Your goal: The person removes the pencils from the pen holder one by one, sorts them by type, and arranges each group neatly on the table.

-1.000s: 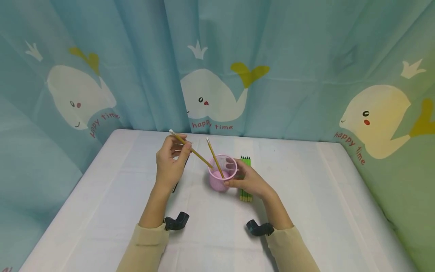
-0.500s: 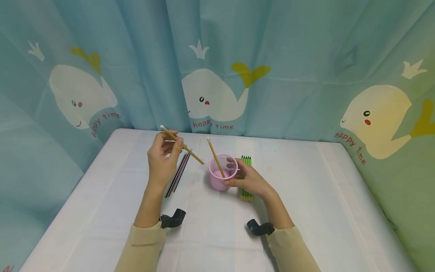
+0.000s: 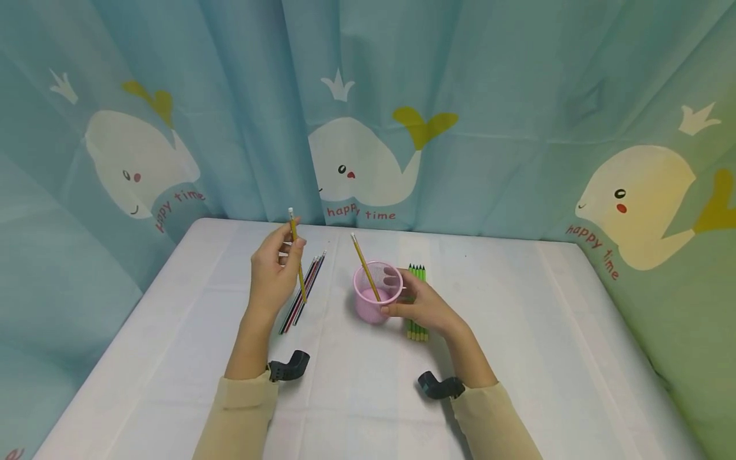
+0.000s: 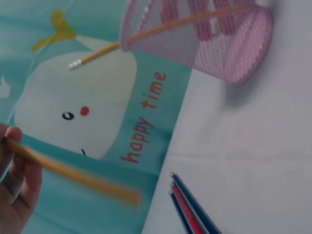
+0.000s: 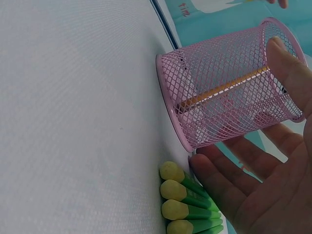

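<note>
My left hand (image 3: pixel 271 275) pinches a yellow pencil (image 3: pixel 301 286) between thumb and fingers, its white eraser end up. The pencil hangs steeply in the air over a few dark and red pencils (image 3: pixel 315 267) lying on the table; in the left wrist view it is blurred. My right hand (image 3: pixel 424 306) grips a pink mesh pencil cup (image 3: pixel 369 313), thumb on the near side and fingers round the far side. Another yellow pencil (image 4: pixel 100 50) leans inside the cup, eraser end sticking out above the rim.
Several green pencils (image 3: pixel 416 331) lie in a row beside the cup, partly under my right hand. A white cloth covers the table (image 3: pixel 517 358). Behind it hangs a blue curtain (image 3: pixel 494 160) with whale prints.
My left hand has drawn away from the cup to the left, and its pencil has swung from slanting toward the cup to nearly upright. The right hand and cup stay put.
</note>
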`<act>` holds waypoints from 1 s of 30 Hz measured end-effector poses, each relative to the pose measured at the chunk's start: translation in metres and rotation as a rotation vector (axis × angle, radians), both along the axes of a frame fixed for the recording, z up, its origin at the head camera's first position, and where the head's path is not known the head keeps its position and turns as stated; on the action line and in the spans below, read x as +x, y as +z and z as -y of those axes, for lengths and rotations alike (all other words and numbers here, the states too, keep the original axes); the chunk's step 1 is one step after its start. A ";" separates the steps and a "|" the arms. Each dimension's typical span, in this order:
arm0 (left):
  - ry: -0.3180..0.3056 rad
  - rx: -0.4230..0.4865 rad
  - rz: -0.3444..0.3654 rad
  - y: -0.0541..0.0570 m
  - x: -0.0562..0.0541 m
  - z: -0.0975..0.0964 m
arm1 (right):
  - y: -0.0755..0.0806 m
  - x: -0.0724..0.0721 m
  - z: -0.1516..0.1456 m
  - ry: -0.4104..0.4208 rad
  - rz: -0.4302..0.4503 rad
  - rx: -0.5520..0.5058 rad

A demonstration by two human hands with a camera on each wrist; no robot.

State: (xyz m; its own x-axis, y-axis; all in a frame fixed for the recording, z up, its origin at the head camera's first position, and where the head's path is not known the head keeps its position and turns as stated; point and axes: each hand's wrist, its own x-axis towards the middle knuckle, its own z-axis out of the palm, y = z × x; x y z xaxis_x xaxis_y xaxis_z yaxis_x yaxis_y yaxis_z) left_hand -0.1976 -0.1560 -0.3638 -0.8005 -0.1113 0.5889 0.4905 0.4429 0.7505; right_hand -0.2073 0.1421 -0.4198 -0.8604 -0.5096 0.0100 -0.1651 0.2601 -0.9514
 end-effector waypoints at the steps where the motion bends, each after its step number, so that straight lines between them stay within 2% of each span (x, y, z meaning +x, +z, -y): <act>1: 0.013 -0.014 0.003 -0.001 -0.001 0.001 | -0.001 0.000 0.000 0.001 -0.002 -0.001; 8: 0.103 -0.118 0.090 -0.011 -0.004 0.007 | 0.000 0.000 0.000 0.000 0.002 -0.001; 13: 0.170 -0.194 0.170 -0.023 -0.007 0.012 | 0.001 0.001 0.000 -0.004 0.004 -0.001; 17: 0.187 -0.203 0.291 -0.034 -0.008 0.014 | 0.001 0.001 0.000 -0.006 0.012 0.003; 22: 0.192 -0.245 0.472 -0.043 -0.010 0.016 | 0.001 0.001 0.000 -0.003 0.014 0.004; 25: 0.159 -0.300 0.563 -0.046 -0.011 0.017 | 0.001 0.000 0.000 -0.002 0.012 0.003; 30: 0.086 -0.375 0.648 -0.053 -0.013 0.016 | 0.000 0.000 0.000 0.002 0.011 0.003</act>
